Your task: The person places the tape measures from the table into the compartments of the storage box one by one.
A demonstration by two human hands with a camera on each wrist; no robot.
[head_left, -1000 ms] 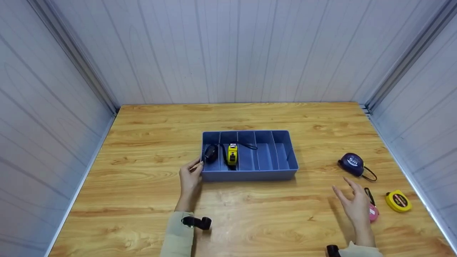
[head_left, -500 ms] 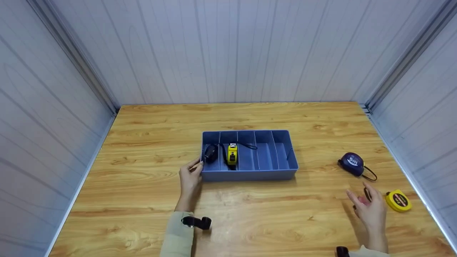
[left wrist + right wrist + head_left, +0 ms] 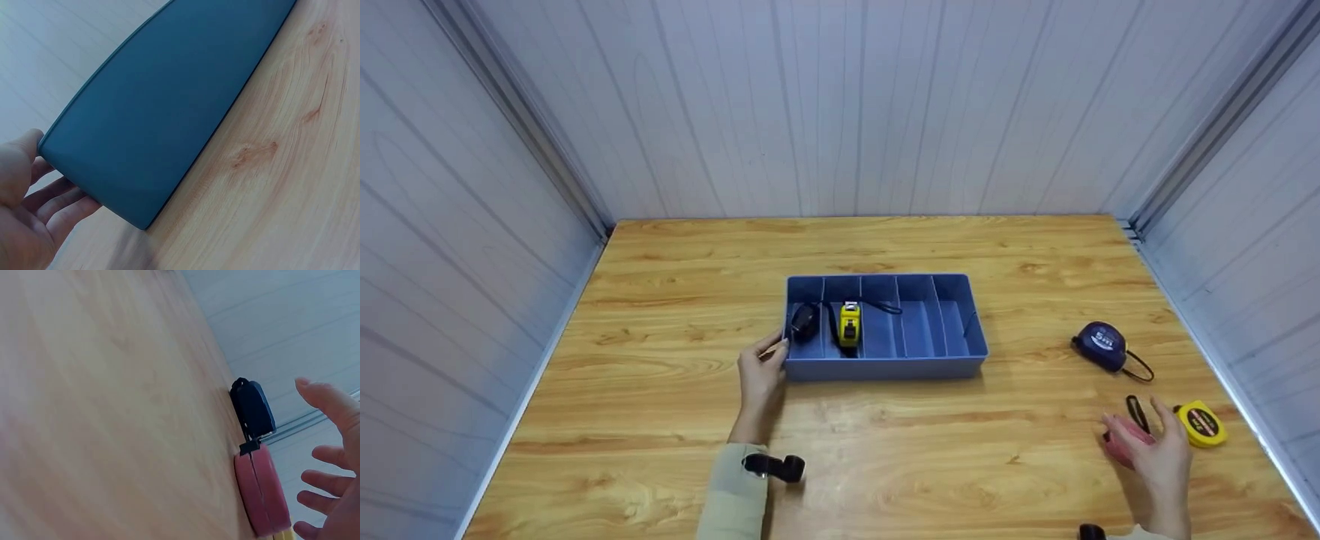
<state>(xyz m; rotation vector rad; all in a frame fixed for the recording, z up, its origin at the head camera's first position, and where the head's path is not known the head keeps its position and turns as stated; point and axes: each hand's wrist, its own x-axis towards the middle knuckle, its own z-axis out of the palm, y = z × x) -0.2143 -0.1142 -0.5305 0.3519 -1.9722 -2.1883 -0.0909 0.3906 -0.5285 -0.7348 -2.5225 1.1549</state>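
Note:
My left hand [image 3: 760,373] holds the near left corner of a blue divided box [image 3: 885,370], its thumb at the rim and its fingers against the end wall [image 3: 84,185]. Inside the box, a black tape measure [image 3: 805,321] sits in the leftmost compartment, and a yellow tape measure [image 3: 850,324] stands in the second, its strap trailing to the right. My right hand [image 3: 1164,459] hovers over a pink tape measure [image 3: 1119,444] lying flat on the table. In the right wrist view, thumb and fingers are spread beside the pink case [image 3: 261,489], apart from it.
A dark blue tape measure [image 3: 1101,345] with a wrist cord lies beyond the right hand. Another yellow tape measure [image 3: 1201,424] lies just right of that hand. Pale panelled walls [image 3: 840,112] enclose the wooden table [image 3: 675,300] at the back and both sides.
My right hand has moved right and a little toward me, coming over the pink tape measure. The left hand and the box have stayed in place.

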